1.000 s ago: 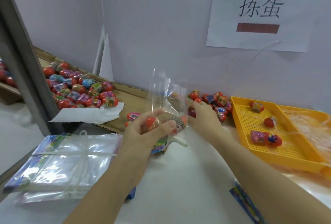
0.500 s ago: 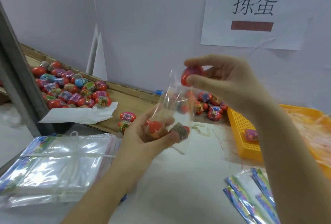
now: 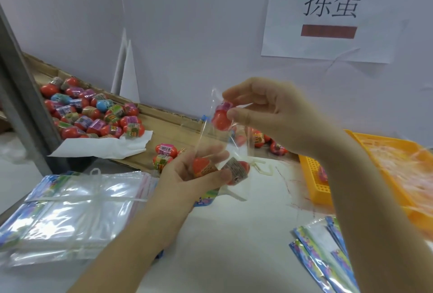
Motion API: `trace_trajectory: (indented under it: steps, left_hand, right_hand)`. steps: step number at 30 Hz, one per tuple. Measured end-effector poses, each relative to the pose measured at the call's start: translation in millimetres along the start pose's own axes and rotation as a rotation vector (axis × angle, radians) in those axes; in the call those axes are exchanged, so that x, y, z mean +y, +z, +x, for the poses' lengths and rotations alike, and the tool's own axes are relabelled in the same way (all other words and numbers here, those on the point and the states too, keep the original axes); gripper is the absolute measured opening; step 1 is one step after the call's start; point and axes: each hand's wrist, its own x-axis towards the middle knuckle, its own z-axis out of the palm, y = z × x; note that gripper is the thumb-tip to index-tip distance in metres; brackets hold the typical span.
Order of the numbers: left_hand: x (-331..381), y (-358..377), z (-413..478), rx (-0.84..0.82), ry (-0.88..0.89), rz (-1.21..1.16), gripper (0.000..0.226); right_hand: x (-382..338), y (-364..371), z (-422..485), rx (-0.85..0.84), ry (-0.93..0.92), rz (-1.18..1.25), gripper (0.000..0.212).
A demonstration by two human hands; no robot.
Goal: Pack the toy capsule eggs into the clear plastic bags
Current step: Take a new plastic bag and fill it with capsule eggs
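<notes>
White tabletop (image 3: pixel 234 246) under a pale wall (image 3: pixel 199 23), where a paper sign (image 3: pixel 328 18) is hanging. At far left a tied stack of clear plastic bags (image 3: pixel 70 210) is lying flat, and behind it a heap of toy capsule eggs (image 3: pixel 91 114) is sitting in a cardboard tray (image 3: pixel 164 121). The left hand (image 3: pixel 187 180) is cupping the lower end of an open clear bag (image 3: pixel 218 145), fingers curled around it, thumb pressing across two eggs (image 3: pixel 203 167) already lying at its bottom. Above, the right hand (image 3: pixel 278 117) is pinching a red egg (image 3: pixel 221 120) between thumb and forefinger, the other fingers loosely bent. The egg is sitting at the bag's mouth; whether it is fully inside the film cannot be told. At right a yellow mesh tray (image 3: pixel 314 175) is standing on the table, with printed packets (image 3: pixel 328 260) fanning out near the front edge.
</notes>
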Motion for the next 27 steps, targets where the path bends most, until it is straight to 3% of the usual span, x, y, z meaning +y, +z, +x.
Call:
trace_trajectory:
  steps: [2,4,6,8,10,12,14,17,22,27]
  left_hand:
    - [1.7,-1.1,0.0,-0.033,-0.059,-0.054,0.045]
    - [2.7,-1.6,-0.2,-0.052,-0.103,-0.125,0.033]
    - [3.3,-2.4,-0.1,-0.061,-0.115,-0.22,0.049]
    - [5.5,-2.6,-0.5,-0.063,-0.098,-0.302,0.067]
    - [7.0,-2.9,0.2,-0.066,-0.081,-0.345,0.068]
    - [6.7,-2.5,1.9,-0.008,-0.077,-0.335,0.055]
    - [4.1,-3.0,4.3,0.07,-0.065,-0.285,0.033]
    - [3.0,-3.7,4.5,0.156,-0.055,-0.205,0.03]
    - [0.1,-4.0,4.2,0.186,-0.035,-0.167,0.033]
    - [1.7,-3.7,2.6,0.176,-0.023,-0.142,0.033]
  right_hand:
    - [-1.7,4.2,1.5,0.004,0.019,-0.072,0.035]
    - [-0.7,7.8,1.4,-0.052,0.009,-0.067,0.055]
    - [0.1,9.7,2.9,-0.035,-0.065,0.061,0.049]
    - [6.8,6.0,9.1,0.173,-0.151,0.233,0.034]
    - [25.1,1.6,17.5,0.419,-0.154,0.296,0.028]
    - [56.3,2.5,24.6,0.53,0.013,0.135,0.031]
    - [97.9,8.2,24.2,0.394,0.352,-0.245,0.048]
    - [140.6,23.8,10.3,0.041,0.705,-0.614,0.064]
    - [151.4,28.2,5.4,0.173,0.666,-0.833,0.036]
    - [139.8,15.2,7.1,0.223,0.596,-0.728,0.031]
